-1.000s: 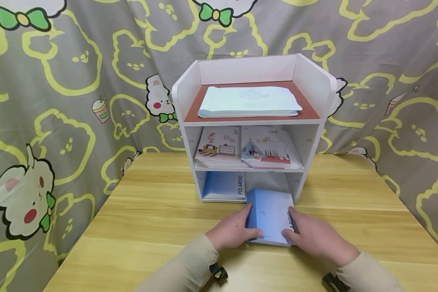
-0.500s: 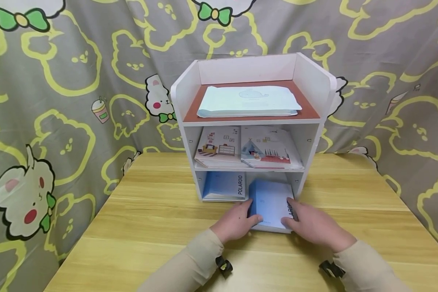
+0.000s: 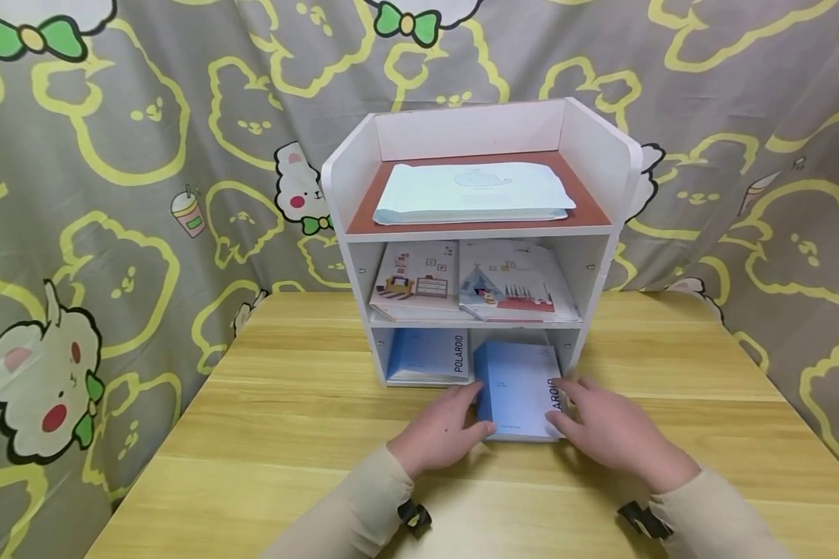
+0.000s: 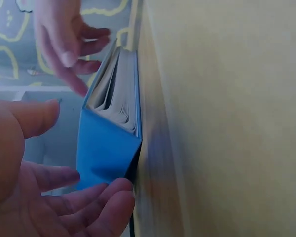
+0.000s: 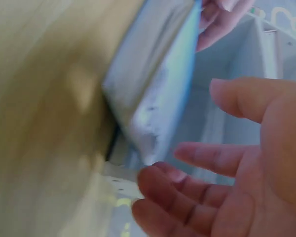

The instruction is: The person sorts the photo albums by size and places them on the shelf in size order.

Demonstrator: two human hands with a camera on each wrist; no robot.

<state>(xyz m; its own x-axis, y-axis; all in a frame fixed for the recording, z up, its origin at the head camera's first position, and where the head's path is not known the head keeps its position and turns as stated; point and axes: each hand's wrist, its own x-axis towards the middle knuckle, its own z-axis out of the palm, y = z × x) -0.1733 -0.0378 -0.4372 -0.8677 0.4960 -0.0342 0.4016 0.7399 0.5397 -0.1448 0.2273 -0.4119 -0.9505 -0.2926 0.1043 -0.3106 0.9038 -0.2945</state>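
Observation:
A blue photo album marked POLAROID lies half inside the shelf's bottom compartment, its front end sticking out over the table. On its left is my left hand, thumb lifted off the cover and fingers loosely spread by the blue spine. At the opposite side my right hand has its thumb and fingers apart, near the album's corner. Whether any fingertip still touches the album cannot be told. A second blue POLAROID album sits in the bottom compartment, to the left.
The white three-level shelf stands at the back of the wooden table. Two illustrated books lie on its middle level. A pale, soft-looking packet rests on top. A patterned grey curtain hangs behind.
The album slid away from me into the bottom compartment while both hands held its sides. Since then the hands have loosened and moved slightly apart from it.

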